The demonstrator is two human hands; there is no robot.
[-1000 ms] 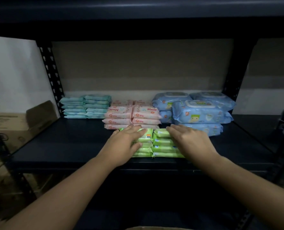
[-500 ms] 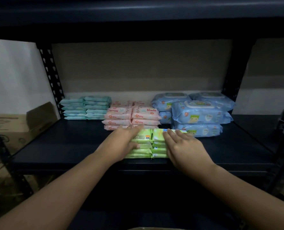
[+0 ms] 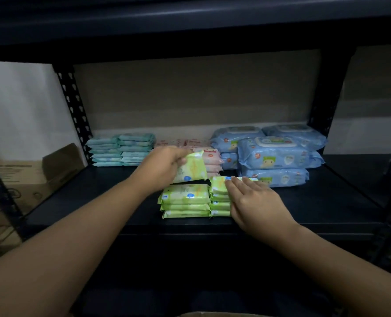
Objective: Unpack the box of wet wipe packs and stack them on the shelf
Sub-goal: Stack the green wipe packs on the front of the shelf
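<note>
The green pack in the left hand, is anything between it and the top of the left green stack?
Nothing visible: the green pack, tilted in the left hand, hangs just above the left green stack.

Left hand gripping tilted green pack above green stack

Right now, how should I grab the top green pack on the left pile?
Pinch the top green pack by its short left end, coming from the left and above. It lies flat and soft, that end is free, and the right hand and neighbouring green pile block its right.
</note>
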